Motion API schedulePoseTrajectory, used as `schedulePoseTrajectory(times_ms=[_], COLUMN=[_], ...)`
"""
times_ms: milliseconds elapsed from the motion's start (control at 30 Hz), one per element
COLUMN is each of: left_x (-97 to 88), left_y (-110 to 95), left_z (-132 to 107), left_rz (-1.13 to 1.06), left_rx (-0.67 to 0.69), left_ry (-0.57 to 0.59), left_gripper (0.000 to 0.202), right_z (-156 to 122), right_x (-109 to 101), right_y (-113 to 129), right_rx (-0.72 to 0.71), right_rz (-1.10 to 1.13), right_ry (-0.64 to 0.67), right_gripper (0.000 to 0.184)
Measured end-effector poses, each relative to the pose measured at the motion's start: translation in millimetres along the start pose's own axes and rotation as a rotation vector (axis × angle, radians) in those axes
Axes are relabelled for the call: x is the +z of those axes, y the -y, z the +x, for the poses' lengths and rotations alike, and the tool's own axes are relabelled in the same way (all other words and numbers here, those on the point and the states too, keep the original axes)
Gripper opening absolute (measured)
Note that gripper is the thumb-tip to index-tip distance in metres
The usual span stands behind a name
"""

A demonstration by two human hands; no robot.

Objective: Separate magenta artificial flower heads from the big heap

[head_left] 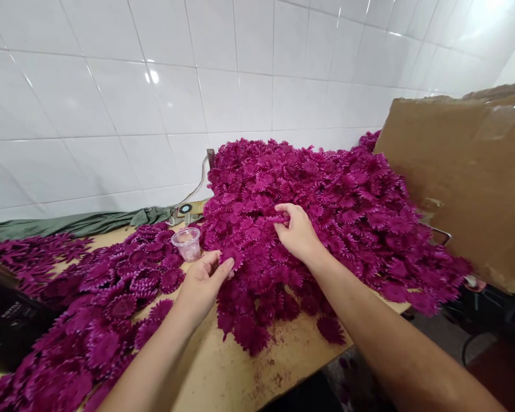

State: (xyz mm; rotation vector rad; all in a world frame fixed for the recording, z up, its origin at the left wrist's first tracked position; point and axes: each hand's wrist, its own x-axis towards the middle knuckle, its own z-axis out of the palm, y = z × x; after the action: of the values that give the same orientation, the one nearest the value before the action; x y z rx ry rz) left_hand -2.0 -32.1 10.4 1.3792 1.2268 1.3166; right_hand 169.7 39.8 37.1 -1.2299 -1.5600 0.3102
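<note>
A large heap of magenta artificial flower heads (347,194) rises in front of me. At its left front edge, my left hand (208,273) pinches one flower head (232,257) between thumb and fingers. Over the middle of the heap is my right hand (295,228), its thumb and fingers closed around another flower head (278,218) seen edge-on. Just beyond my left hand stands a small clear plastic cup (187,242) with whitish residue inside. Layered flower heads (122,306) lie spread to the left of my left forearm.
A big cardboard sheet or box (463,183) leans at the right. Green cloth (81,223) runs along the tiled wall (257,103). A black box (12,326) sits at the far left. Crumbs dot the tabletop (214,366) near its front edge.
</note>
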Motion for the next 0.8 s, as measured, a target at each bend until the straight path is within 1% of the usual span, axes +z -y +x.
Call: schedulePoseTrajectory(times_ms=[33,67,100,133,200,233,300,367,400,467,533,633,700,733,800], left_x=[0.1,0.5,1.1,1.7,2.7,3.1,3.5,4.3,4.9,6.7,8.3,8.4,7.1,6.3,5.6], left_y=[0.6,1.3,2.1,2.9,4.4,5.0,5.9,6.2,6.0,5.0,3.0,-0.5,-1.7,-1.7,-0.9], left_z=[1.1,2.2,3.2,4.0,5.1,5.4,5.9,5.9,5.6,4.4,2.2,-1.7,-3.1,-3.1,-1.9], left_rz=[-0.026,-0.039,-0.037,-0.022,0.027,0.051,0.082,0.087,0.085,0.091,0.115,0.120,0.088,0.066,0.035], left_rx=[-0.024,-0.043,-0.051,-0.047,-0.011,0.011,0.037,0.035,0.026,0.018,0.030,0.059,0.051,0.040,0.016], left_ry=[-0.019,-0.025,-0.019,-0.011,-0.013,-0.028,-0.052,-0.038,-0.024,-0.009,0.006,0.063,0.075,0.076,0.080], left_gripper=[0.040,0.041,0.041,0.040,0.039,0.040,0.042,0.046,0.047,0.046,0.042,0.036,0.034,0.033,0.034], right_z=[-3.8,-9.7,-16.7,-24.3,-38.3,-43.8,-51.0,-53.5,-53.2,-49.2,-40.3,-21.1,-11.1,-8.9,-11.9], right_x=[-1.6,-1.7,-0.5,1.9,9.0,12.8,19.7,24.3,25.7,26.5,24.2,14.4,5.3,1.1,-4.9], right_y=[3.2,7.6,12.8,18.2,27.5,30.6,33.1,31.6,30.0,25.5,19.3,8.0,2.6,1.6,4.2], right_rx=[-0.067,-0.123,-0.154,-0.151,-0.064,-0.011,0.056,0.082,0.093,0.110,0.128,0.162,0.115,0.064,-0.061], right_rz=[-0.019,-0.007,0.035,0.098,0.243,0.311,0.417,0.475,0.483,0.452,0.406,0.324,0.216,0.157,0.083], right_ry=[0.011,0.052,0.128,0.230,0.436,0.511,0.588,0.611,0.601,0.519,0.380,0.165,0.057,0.030,0.039], right_gripper=[0.026,0.027,0.025,0.022,0.018,0.016,0.011,0.006,0.006,0.007,0.007,0.009,0.012,0.014,0.022])
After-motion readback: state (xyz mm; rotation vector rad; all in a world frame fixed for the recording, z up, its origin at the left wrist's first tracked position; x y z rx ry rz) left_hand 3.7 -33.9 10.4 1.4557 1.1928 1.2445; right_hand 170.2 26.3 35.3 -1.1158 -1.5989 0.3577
